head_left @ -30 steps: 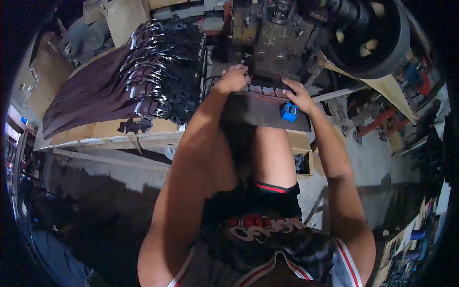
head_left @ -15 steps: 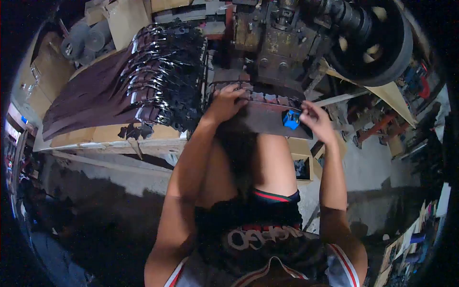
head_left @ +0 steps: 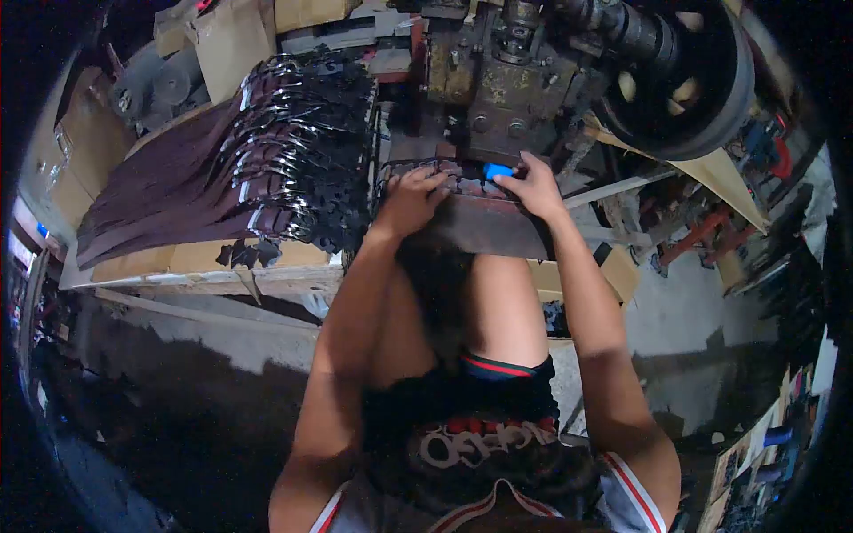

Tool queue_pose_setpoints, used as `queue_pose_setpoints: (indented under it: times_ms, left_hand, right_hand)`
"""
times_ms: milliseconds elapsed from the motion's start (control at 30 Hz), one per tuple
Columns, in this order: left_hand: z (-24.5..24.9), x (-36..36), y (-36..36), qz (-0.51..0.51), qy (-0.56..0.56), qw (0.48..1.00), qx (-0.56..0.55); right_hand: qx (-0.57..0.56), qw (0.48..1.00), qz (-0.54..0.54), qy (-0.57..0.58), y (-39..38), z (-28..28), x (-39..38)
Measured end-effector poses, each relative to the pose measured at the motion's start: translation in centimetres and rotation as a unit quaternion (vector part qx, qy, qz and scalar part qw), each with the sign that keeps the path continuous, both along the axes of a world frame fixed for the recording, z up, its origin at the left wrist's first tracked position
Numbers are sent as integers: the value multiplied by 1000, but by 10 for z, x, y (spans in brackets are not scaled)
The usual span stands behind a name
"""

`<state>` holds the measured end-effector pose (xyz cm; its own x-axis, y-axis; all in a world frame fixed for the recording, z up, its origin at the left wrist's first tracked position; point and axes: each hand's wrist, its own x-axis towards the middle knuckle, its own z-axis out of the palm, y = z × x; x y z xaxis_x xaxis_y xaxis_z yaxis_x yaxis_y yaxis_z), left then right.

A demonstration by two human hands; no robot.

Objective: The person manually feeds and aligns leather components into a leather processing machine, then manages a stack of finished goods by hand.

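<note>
A small blue cutting die (head_left: 498,171) is pinched in the fingers of my right hand (head_left: 538,188), low over the machine bed. Under it lies a dark brown sheet (head_left: 502,226) with a row of ragged cut-outs along its far part. My left hand (head_left: 409,202) rests on the left part of this sheet, fingers spread and holding nothing. Right behind the die stands the greasy metal body of a press machine (head_left: 511,111).
On a table to the left, a thick pile of dark sheets (head_left: 164,191) ends in shiny, jagged cut edges. A large flywheel (head_left: 733,107) is at the upper right. Cardboard boxes (head_left: 235,44) stand at the back left. An opened carton (head_left: 617,275) is on the floor right of my legs.
My right hand has taken hold of the blue die and moved it left and away from me, over the cut-out row. The left hand stays on the sheet with little movement.
</note>
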<state>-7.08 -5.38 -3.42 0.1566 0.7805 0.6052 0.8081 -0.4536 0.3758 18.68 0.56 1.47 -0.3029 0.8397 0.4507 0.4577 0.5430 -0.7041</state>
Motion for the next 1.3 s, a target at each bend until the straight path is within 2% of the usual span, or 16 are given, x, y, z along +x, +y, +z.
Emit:
queue_pose_setpoints:
  times_ms: [167, 267, 367, 467, 667, 867, 967, 1067, 1167, 1300]
  left_hand:
    - [-13, -5, 8, -13, -1, 1000, 22]
    - [-10, -2, 2, 4, -8, 1000, 11]
    - [-10, -3, 2, 10, 4, 1000, 4]
    - [-6, -1, -3, 19, -1, 1000, -3]
    - [-6, 1, -1, 17, -13, 1000, -15]
    - [-13, -2, 5, 4, -26, 1000, 14]
    - [-15, -1, 6, 3, -37, 999, 21]
    - [-13, -1, 5, -1, -39, 999, 17]
    - [-14, -2, 6, -12, -55, 998, 17]
    - [-14, -2, 6, 3, -26, 1000, 17]
  right_hand:
    - [7, 997, 79, -18, 20, -7, -21]
    - [-32, 986, 163, -11, 25, -8, -14]
    - [-54, 991, 114, -34, 40, -21, -8]
    - [-93, 989, 117, -16, 31, -13, -13]
    - [-8, 993, 118, -27, 42, -25, -10]
    - [-117, 980, 158, -1, 52, -33, -10]
    - [-68, 985, 157, 16, 47, -31, -13]
    - [-69, 981, 179, 34, 41, -25, -15]
    - [-135, 977, 162, 13, 35, -17, -15]
    - [-98, 981, 169, 9, 41, -22, -15]
